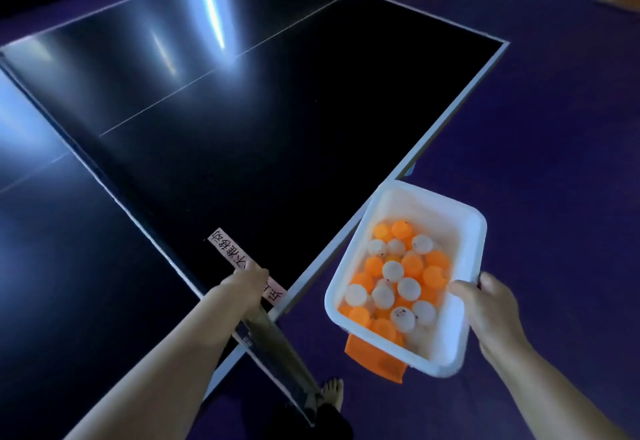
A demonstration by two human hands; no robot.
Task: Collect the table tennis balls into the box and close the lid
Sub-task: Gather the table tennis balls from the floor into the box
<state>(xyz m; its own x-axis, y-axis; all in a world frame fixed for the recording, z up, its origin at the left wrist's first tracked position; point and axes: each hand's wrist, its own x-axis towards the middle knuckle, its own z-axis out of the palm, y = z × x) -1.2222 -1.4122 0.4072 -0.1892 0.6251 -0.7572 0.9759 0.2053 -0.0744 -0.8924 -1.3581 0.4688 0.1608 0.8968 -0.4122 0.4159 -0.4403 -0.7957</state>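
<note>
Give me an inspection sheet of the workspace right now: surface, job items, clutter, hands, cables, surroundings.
Surface: dark table tennis table with white lines and glare from lights.
Job's things: white box, open, held beyond the table edge over the floor; orange and white balls inside; an orange piece sticks out beneath it, possibly the lid, cannot tell.
Clutter: printed label strip by the net.
Grippers: right hand grips the box's near rim, thumb over it; left hand rests on the label strip, grip unclear.
Cables: nothing seen.
Surroundings: purple floor; bare foot.
</note>
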